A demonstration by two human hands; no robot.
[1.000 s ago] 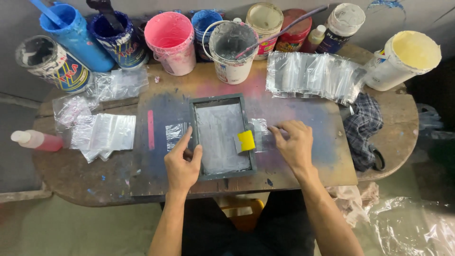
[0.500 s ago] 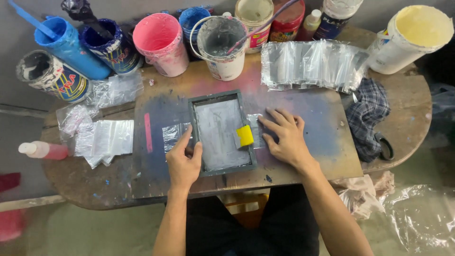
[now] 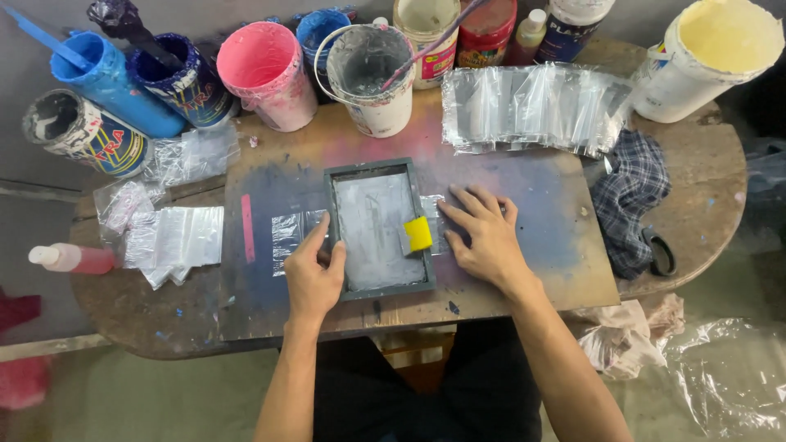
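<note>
A small dark-framed printing screen [image 3: 378,228] with a grey, paint-smeared mesh lies flat on a paint-stained board [image 3: 540,205]. A yellow scraper [image 3: 417,234] rests on the screen's right side. My left hand [image 3: 313,274] grips the frame's lower left edge, thumb on the frame. My right hand [image 3: 485,232] lies flat with spread fingers on the board just right of the frame, fingertips on a clear plastic bag [image 3: 432,214] that sticks out from under the screen. The bag's other end shows left of the frame.
Paint tubs stand along the back: blue [image 3: 106,78], pink [image 3: 266,74], white with a stick [image 3: 372,78], yellow [image 3: 708,57]. Clear bags lie at back right [image 3: 532,106] and left [image 3: 176,241]. A checked cloth [image 3: 630,196], scissors [image 3: 659,252] and a red squeeze bottle [image 3: 74,259] sit at the sides.
My right hand has slid left and flattened beside the frame. My left hand has stayed on the frame's left edge. The camera view has shifted slightly.
</note>
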